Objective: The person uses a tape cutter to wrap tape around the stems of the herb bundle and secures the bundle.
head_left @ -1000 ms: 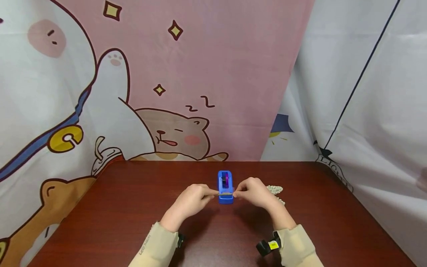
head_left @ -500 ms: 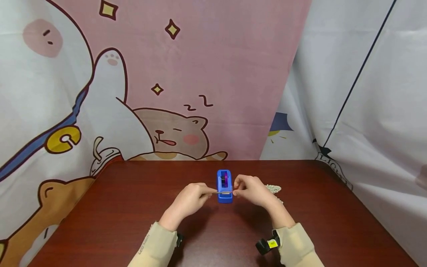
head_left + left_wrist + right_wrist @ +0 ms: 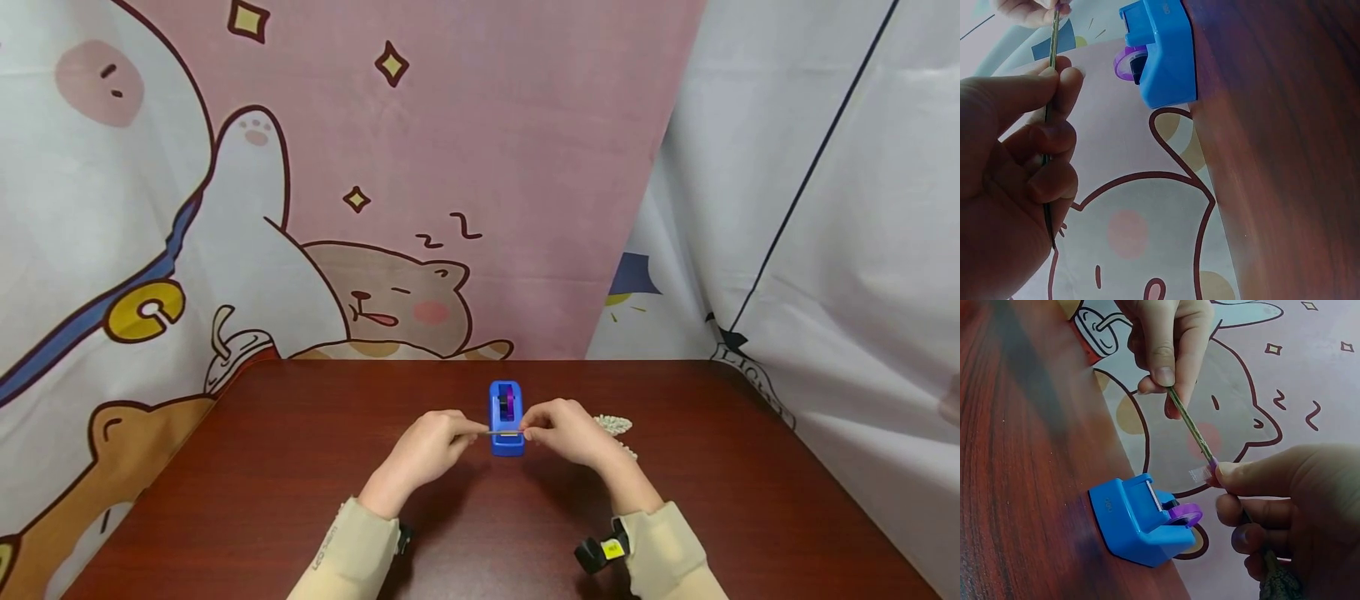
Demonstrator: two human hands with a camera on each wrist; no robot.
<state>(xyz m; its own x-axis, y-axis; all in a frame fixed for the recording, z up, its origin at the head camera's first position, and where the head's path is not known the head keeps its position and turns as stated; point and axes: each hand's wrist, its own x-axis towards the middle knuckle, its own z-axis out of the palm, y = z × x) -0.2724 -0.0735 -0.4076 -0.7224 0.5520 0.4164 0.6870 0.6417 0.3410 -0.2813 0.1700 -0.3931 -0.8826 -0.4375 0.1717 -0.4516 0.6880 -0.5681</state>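
A thin green-brown stem (image 3: 1191, 425) spans the gap between both hands. My left hand (image 3: 1029, 137) pinches one end between thumb and index finger, and the stem runs down across its palm. My right hand (image 3: 1272, 494) pinches the stem further along, where a purple band wraps it. A short clear strip of tape (image 3: 1199, 474) sticks out from that band. Below the right fingers hangs a pale, textured flower-like head (image 3: 1279, 581), partly hidden. Just beyond the stem, a blue tape dispenser (image 3: 507, 417) with a purple roll core (image 3: 1186, 515) stands on the table.
Pale textured pieces (image 3: 613, 425) show behind my right hand in the head view. The dark red-brown table (image 3: 300, 467) reaches back to a cartoon-printed curtain (image 3: 525, 167). A white curtain (image 3: 825, 208) hangs along the right side.
My right index finger lifted away from the thumb half a second ago and is back against the stem now. The left hand and the tape dispenser stay about where they were.
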